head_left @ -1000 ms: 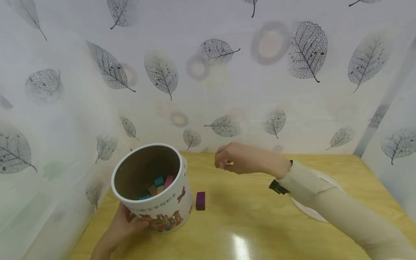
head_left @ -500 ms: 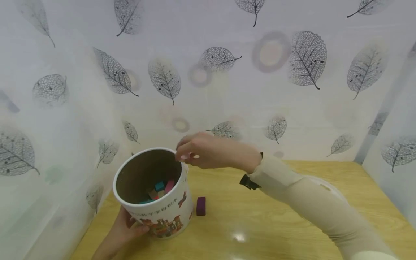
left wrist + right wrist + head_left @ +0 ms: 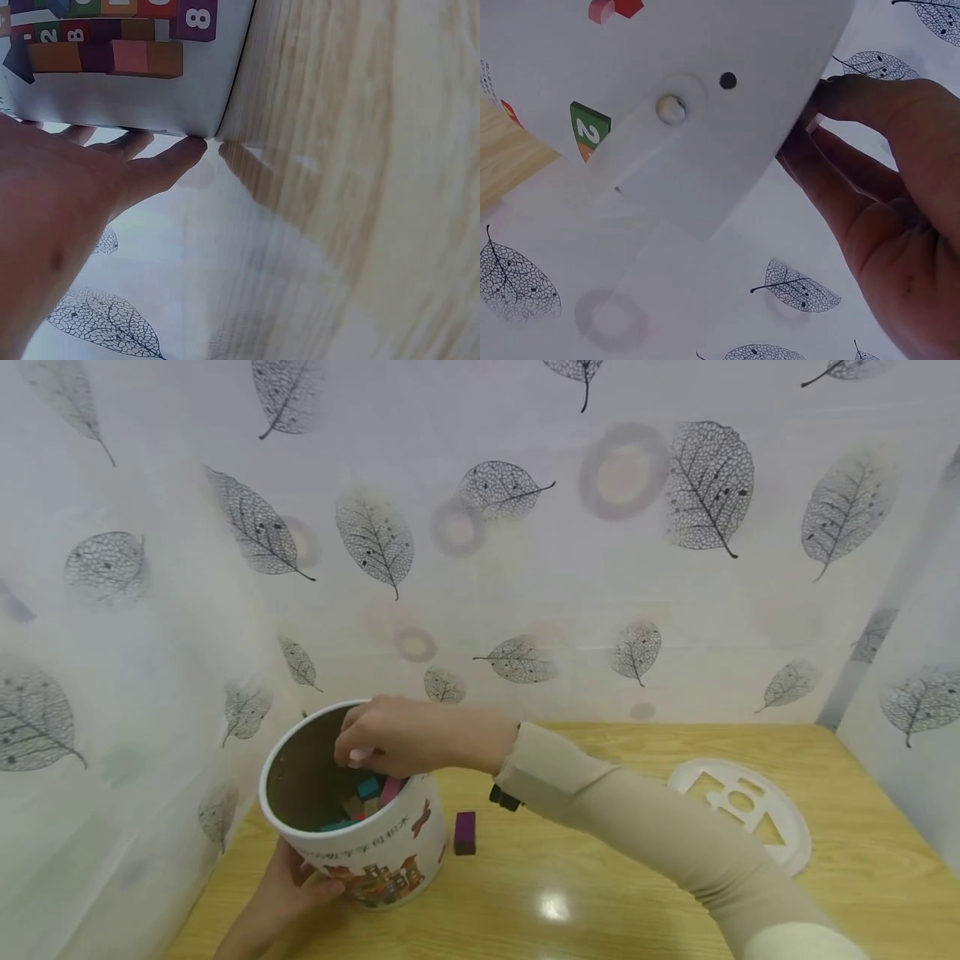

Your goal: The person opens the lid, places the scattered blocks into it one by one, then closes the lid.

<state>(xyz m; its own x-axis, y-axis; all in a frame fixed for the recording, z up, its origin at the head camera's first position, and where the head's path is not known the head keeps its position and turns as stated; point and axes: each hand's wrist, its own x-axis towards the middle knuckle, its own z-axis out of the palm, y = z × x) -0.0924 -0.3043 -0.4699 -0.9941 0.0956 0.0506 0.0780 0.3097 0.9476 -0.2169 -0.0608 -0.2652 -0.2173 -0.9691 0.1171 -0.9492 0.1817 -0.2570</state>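
Note:
A white bucket [image 3: 420, 852] printed with pictures of blocks stands on the table at left in the head view. Inside it lie several coloured blocks, among them a teal block [image 3: 368, 788] and a pink block [image 3: 390, 791]. My left hand [image 3: 281, 889] holds the bucket's lower near-left side, thumb along the front. Over the far right rim my right hand [image 3: 397, 735] reaches into the mouth, fingers loosely bent, no block showing between them. In the right wrist view the rim hides its fingertips. A dark purple block [image 3: 465, 833] rests just right of the bucket.
A white oval board [image 3: 798, 843] with cut-out shapes lies at the right of the wooden table [image 3: 600, 893], partly behind the right sleeve [image 3: 637, 810]. Pale leaf-patterned cloth [image 3: 525, 568] closes off the back and both sides.
My right hand has travelled left from above the table, over the rim and into the bucket's mouth. The oval board shows more now. My left hand keeps its hold.

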